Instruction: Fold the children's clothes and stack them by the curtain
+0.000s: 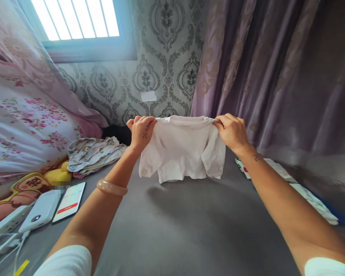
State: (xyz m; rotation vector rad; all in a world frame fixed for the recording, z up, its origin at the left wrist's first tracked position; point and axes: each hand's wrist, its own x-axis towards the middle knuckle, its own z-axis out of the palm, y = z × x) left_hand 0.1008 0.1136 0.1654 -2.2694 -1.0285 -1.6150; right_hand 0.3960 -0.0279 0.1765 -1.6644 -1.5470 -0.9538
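Observation:
A small white long-sleeved baby shirt point(182, 143) hangs spread out in the air, neckline up and sleeves drooping at both sides. My left hand point(141, 132) pinches it at the left shoulder. At the other shoulder, near a small button or snap, my right hand point(232, 132) grips the cloth. The hem hangs just over a grey sheet point(172, 226), where the shirt casts a shadow. Fingertips of both hands are partly hidden behind the fabric.
On the left lie a crumpled patterned cloth point(94, 155), a yellow plush toy point(57, 174), a phone point(70, 203), a white power bank point(41, 212) and a power strip point(10, 222) with cables. Folded clothes point(310, 199) lie at right, partly behind my forearm. Curtains point(264, 76) hang behind.

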